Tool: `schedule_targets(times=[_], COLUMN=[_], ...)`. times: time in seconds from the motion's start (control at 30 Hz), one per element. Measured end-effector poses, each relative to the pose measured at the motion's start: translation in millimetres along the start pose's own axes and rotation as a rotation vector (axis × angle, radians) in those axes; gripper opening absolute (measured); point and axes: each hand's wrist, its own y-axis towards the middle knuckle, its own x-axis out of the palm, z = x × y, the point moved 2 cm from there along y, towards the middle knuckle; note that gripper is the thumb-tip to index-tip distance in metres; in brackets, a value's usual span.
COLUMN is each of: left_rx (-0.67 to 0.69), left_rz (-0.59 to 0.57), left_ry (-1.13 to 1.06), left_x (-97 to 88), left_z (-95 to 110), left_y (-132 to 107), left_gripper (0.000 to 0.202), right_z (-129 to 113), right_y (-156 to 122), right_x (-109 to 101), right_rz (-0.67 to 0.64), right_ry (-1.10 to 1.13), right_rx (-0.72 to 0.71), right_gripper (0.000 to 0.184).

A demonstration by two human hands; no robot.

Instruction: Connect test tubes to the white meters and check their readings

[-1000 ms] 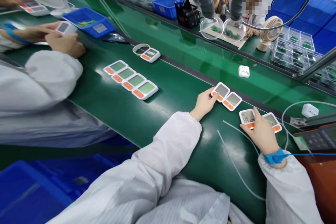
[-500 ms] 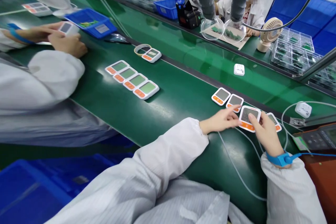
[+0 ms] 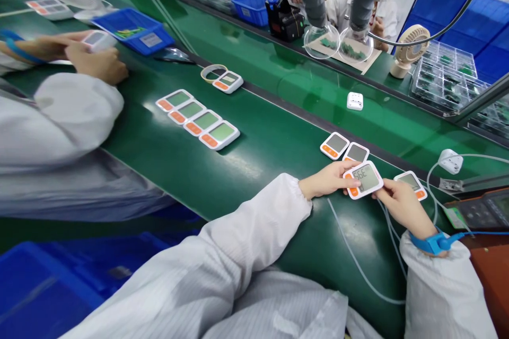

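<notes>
white rounded-square plastic meter [image 3: 369, 180] is shifting left since the earlier frame, hanging over the glossy green bench [image 3: 278, 153], left hand [image 3: 328, 178] pinching its orange-button edge, right hand [image 3: 403, 202] touching the opposite corner, grip there unclear

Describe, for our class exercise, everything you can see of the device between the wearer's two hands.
The device is a flat, rounded white case, plastic-looking, with orange buttons along one edge and a grey display showing dark digits, not clearly readable. It is tilted, display facing the camera, over the green bench. The left hand grips its button side, thumb across the front; the right hand is at the opposite side's near corner. Its back is hidden.
</notes>
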Motion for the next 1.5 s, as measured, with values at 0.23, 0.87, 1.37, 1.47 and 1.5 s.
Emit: schedule_targets(times=[0.23,0.87,1.37,1.47,1.5], left_rx=[0.208,0.230,-0.076,-0.101,-0.108], left_rz=[0.340,1.027,-0.156,-0.172,-0.184], left_ry=[0.058,0.917,0.019,-0.023,-0.042], left_x=[-39.9,-121.9,12.6,4.5,2.6], left_z=[15,20,-8,-2,0], left_y=[4,-5,-1,-2,-3], left_gripper=[0.062,0.025,0.060,0.054,0.054], right_z=[5,56,-11,-6,-5], right_y=[1,-2,-2,-4,-5], right_x=[0,-26,1,-5,-8], right_rz=[0.079,0.203,0.071,-0.146,-0.200], right_ry=[-0.025,-0.494,0.393,0.488,0.514], right_rx=[0.027,0.199,0.060,-0.021,-0.051], right_gripper=[0.044,0.034,0.044,0.049,0.052])
